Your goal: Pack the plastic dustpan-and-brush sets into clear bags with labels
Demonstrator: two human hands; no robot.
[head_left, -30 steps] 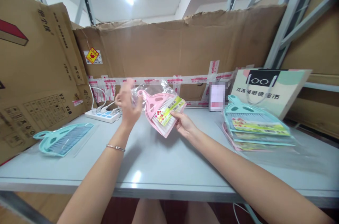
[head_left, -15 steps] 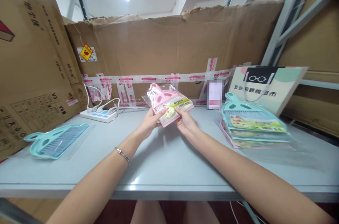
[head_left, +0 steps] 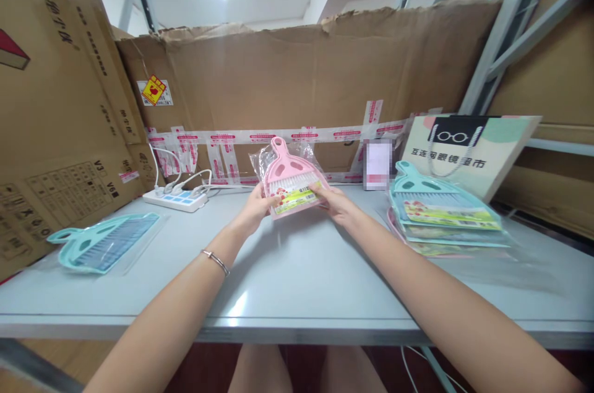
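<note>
Between both hands, a pink dustpan and brush set [head_left: 291, 168] in a clear plastic bag is held up above the table, handle pointing up. My left hand [head_left: 256, 207] grips its lower left edge, thumb on the front. At the right edge, my right hand [head_left: 338, 201] pinches it with the thumb over the printed card. A turquoise dustpan and brush set [head_left: 109, 244] in clear wrap lies on the left of the table. More bagged sets [head_left: 440, 204], turquoise with pink beneath, are stacked on the right.
A white power strip [head_left: 176, 199] with plugged cables sits at the back left of the table [head_left: 297, 281]. A phone-like upright object [head_left: 378, 164], blurred out, and a paper bag [head_left: 473, 151] stand at the back right. Cardboard boxes [head_left: 278, 77] wall the back and left.
The pink set has turned more upright and faces me more squarely. My right hand has shifted right, to the set's right edge, and my left hand slightly left.
</note>
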